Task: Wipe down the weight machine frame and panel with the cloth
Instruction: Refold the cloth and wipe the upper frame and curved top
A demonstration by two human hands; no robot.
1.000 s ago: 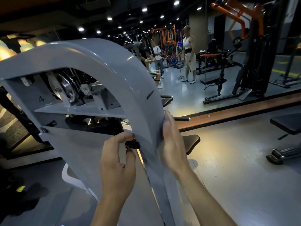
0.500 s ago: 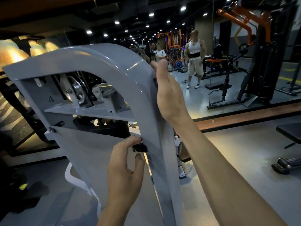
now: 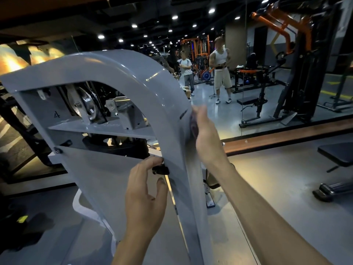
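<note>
The grey weight machine frame [image 3: 133,73] arches in front of me, and its flat panel [image 3: 99,173] hangs below a shelf. My left hand [image 3: 143,196] grips the panel's upper right corner, finger and thumb around a black knob [image 3: 161,170]. My right hand [image 3: 208,142] lies flat against the frame's outer right side and is blurred by motion. It presses a dark purplish cloth [image 3: 193,129] against the frame; only a strip of the cloth shows beside the palm.
A steel pulley [image 3: 87,104] and cable sit inside the frame opening. A wall mirror behind shows people [image 3: 220,67] and orange and black machines [image 3: 286,22]. A black bench pad [image 3: 338,152] stands on the grey floor at right.
My right hand slid up the frame's outer edge, then came partway back down with the cloth. My left hand has stayed at the black knob.
</note>
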